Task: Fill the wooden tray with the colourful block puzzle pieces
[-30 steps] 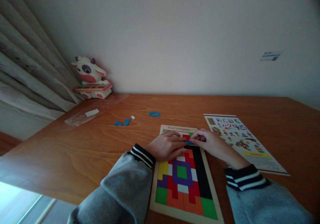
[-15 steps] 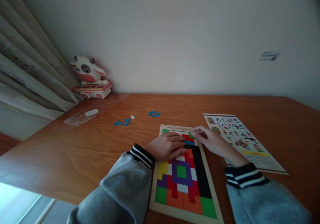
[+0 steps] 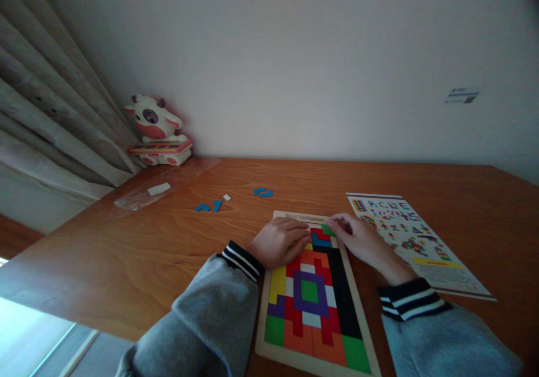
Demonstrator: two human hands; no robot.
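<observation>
A wooden puzzle board (image 3: 322, 366) lies in front of me, filled with coloured block pieces around a purple ring (image 3: 322, 279). My left hand (image 3: 283, 242) rests over its upper left part, fingers stretched out and holding nothing, hiding the pieces beneath. Just right of those fingertips are a blue piece (image 3: 320, 241) and a red one. At the top right corner, the fingers of my right hand (image 3: 357, 239) are pinched together at a green puzzle piece (image 3: 327, 230). Part of that piece is hidden by the fingertips. Black pieces (image 3: 343, 287) line the right side.
Blue pieces (image 3: 263, 193) lie beyond the board, with more blue pieces (image 3: 202, 207) and a white square (image 3: 227, 197) to the left. A printed sheet (image 3: 421, 242) lies at right. Clear plastic wrap (image 3: 137, 200) and a toy cow (image 3: 158, 133) are at far left.
My left hand has drawn back slightly to the left, showing more of the blue piece. My right hand stays at the green corner piece. The whole view has shifted a little.
</observation>
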